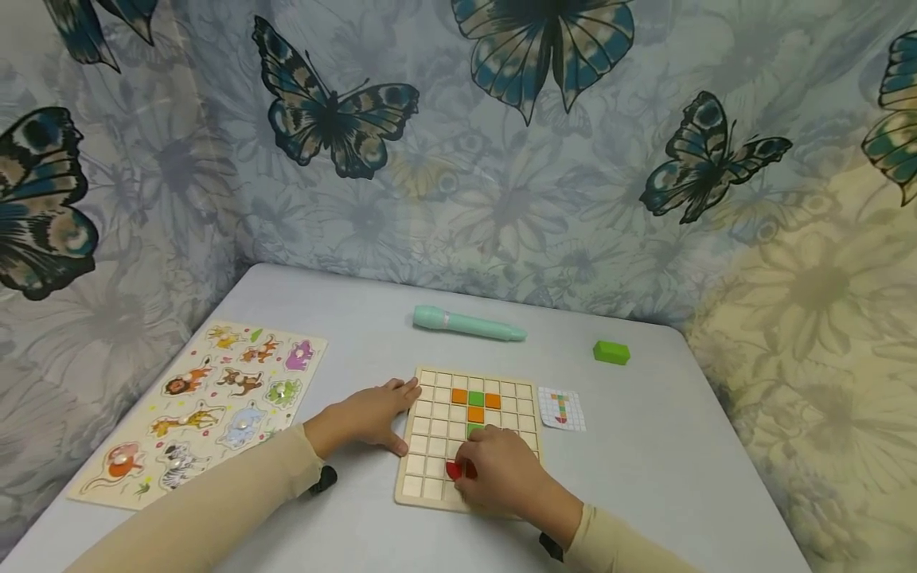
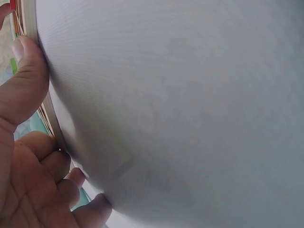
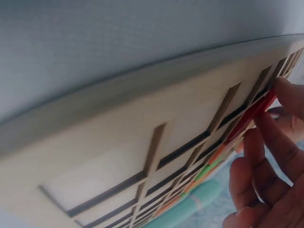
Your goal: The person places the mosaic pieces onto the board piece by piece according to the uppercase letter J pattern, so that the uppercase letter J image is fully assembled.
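Note:
A wooden grid board (image 1: 431, 446) lies on the white table. Orange tiles (image 1: 476, 414) and green tiles (image 1: 476, 399) sit in its cells. My right hand (image 1: 501, 469) is over the lower part of the board, thumb and fingertips pinching a red tile (image 3: 270, 99). Another red tile (image 3: 241, 124) lies beside it in the grid; in the head view the fingers partly cover the red pieces (image 1: 454, 470). At the board's left edge rests my left hand (image 1: 372, 412), fingers spread, its thumb (image 2: 29, 71) touching the rim.
Right of the board lies a small pattern card (image 1: 573, 410). A green block (image 1: 611, 352) sits farther back. Behind the board is a mint-green pen-shaped object (image 1: 469, 324). An animal puzzle board (image 1: 286, 366) occupies the table's left side.

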Demonstrator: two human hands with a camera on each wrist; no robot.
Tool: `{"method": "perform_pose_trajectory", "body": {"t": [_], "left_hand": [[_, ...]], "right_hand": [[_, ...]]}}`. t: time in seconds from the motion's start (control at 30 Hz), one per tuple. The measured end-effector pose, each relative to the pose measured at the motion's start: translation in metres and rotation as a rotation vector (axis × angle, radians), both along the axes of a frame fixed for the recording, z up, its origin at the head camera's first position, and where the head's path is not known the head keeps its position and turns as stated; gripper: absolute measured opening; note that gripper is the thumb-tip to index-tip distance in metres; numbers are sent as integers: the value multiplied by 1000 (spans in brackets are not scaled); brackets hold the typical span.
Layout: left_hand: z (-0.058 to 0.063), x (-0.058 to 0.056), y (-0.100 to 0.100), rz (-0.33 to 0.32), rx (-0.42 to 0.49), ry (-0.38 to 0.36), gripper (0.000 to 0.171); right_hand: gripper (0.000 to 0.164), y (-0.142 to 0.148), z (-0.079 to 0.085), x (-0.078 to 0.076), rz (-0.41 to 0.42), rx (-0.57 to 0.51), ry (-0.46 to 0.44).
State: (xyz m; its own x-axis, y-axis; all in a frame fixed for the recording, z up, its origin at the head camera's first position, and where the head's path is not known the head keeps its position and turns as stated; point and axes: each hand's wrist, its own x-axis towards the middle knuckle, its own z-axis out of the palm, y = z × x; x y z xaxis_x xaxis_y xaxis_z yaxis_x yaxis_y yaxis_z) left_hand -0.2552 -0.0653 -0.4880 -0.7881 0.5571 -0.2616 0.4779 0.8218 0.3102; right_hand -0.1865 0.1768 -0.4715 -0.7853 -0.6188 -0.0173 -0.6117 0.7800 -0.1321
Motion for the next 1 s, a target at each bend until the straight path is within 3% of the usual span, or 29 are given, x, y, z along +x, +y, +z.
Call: {"method": "perform_pose_trajectory", "body": {"t": [0.67, 0.9, 1.0], "left_hand": [[3, 2, 5, 14, -11, -18, 106], [2, 1, 5, 15, -40, -22, 106], [5, 1, 6, 0, -58, -38, 105]], "right_hand": [[22, 2, -6, 0, 9, -5, 105], [16, 6, -4, 1, -39, -76, 4], [24, 9, 0, 4, -70, -136, -40]]}}
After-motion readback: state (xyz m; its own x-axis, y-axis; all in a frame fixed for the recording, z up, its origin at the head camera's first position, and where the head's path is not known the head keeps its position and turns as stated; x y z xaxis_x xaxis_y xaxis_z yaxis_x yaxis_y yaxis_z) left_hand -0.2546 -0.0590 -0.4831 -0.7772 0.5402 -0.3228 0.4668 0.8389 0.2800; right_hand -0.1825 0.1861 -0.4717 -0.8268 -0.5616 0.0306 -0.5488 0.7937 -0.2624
